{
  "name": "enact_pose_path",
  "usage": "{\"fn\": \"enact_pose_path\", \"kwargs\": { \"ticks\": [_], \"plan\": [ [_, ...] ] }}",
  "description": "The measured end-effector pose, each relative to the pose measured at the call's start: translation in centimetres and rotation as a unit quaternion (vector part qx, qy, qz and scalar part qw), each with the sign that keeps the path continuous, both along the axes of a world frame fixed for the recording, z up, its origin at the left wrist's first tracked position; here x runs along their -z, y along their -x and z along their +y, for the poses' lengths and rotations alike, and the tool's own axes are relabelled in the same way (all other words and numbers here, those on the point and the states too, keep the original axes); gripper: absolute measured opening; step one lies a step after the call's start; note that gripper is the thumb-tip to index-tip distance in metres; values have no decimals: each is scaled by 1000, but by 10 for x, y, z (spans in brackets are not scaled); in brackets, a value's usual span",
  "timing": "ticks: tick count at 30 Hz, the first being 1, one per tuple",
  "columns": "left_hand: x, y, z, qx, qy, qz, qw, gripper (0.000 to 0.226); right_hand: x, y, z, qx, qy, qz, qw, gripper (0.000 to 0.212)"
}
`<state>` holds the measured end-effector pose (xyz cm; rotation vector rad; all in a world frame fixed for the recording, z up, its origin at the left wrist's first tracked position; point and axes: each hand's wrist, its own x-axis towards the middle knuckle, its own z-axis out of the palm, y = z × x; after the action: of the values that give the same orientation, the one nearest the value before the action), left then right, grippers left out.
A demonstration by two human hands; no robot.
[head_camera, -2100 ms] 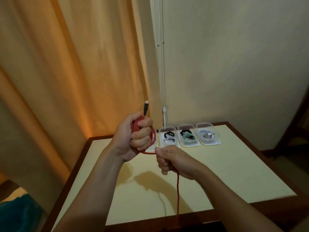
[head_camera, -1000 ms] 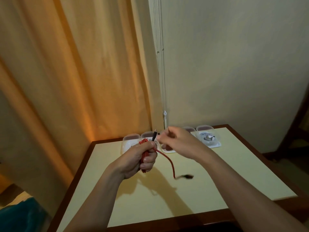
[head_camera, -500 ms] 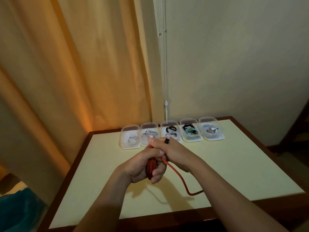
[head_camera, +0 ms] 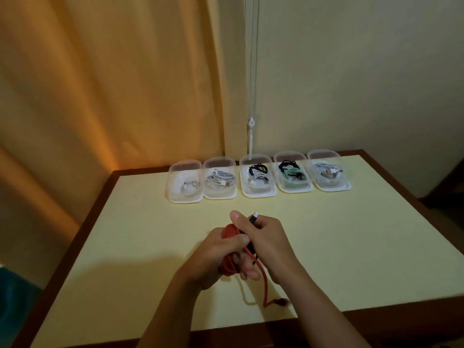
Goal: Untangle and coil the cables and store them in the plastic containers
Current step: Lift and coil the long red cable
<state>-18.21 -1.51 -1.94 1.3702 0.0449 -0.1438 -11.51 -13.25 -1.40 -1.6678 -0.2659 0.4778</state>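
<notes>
Item: red braided cable (head_camera: 229,259), wound in loops, held above the pale yellow wood-edged desk (head_camera: 351,247).
Left hand (head_camera: 221,257): fingers (head_camera: 248,268) curled round the coil.
Right hand (head_camera: 266,237): fingers pinching the cable's black plug end (head_camera: 253,218), thumb raised.
Loose tail (head_camera: 266,290): hangs down to the desk near its front edge, second plug lying there.
Risks, as judged: loops may spring open if the left grip slackens; the tail may snag on the desk edge or kink while being wound in; an oversized coil may not seat in a container.
Surroundings: five clear plastic containers (head_camera: 185,183) in a row along the far edge, each already holding coiled cables. Orange curtain (head_camera: 100,84) behind; white blind cord (head_camera: 251,131) hangs just behind the middle container. Nothing lies between hands and containers.
</notes>
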Motion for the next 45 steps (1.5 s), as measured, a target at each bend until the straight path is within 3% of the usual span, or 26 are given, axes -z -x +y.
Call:
{"fn": "enact_pose_path", "kwargs": {
  "ticks": [3,6,12,17,25,28,32,34,36,39,43,45],
  "plan": [
    [16,-4,2,-39,-26,8,999,49,6,-3,0,-46,-9,14,999,62],
    [25,-12,-1,-98,-21,10,995,46,11,-12,5,-91,17,-16,996,60],
    [36,-34,10,-182,-114,-40,976,32,27,-39,12,-39,69,-83,993,53],
    [45,-40,15,-124,-128,-49,983,27,36,-45,9,-61,85,-96,990,64],
    [59,-39,21,-91,-211,-13,973,25,46,-49,8,-66,131,-123,982,55],
    [61,-41,13,-180,-279,-40,942,6,47,-47,10,-63,141,-107,982,58],
    [61,-45,0,-284,-405,-76,866,13,50,-44,13,-49,149,-109,982,59],
    [64,-48,0,-309,-409,-45,858,17,48,-41,14,-58,148,-130,979,58],
    [67,-51,1,-322,-377,5,868,20,46,-38,15,-73,139,-140,978,56],
    [65,-54,1,-312,-244,74,915,17,45,-37,15,-77,123,-124,982,56],
    [64,-52,4,-290,-188,58,936,23,43,-40,14,-45,105,-108,988,62],
    [59,-51,7,-265,-205,27,942,13,41,-43,12,-23,110,-103,988,65]
  ]
}}
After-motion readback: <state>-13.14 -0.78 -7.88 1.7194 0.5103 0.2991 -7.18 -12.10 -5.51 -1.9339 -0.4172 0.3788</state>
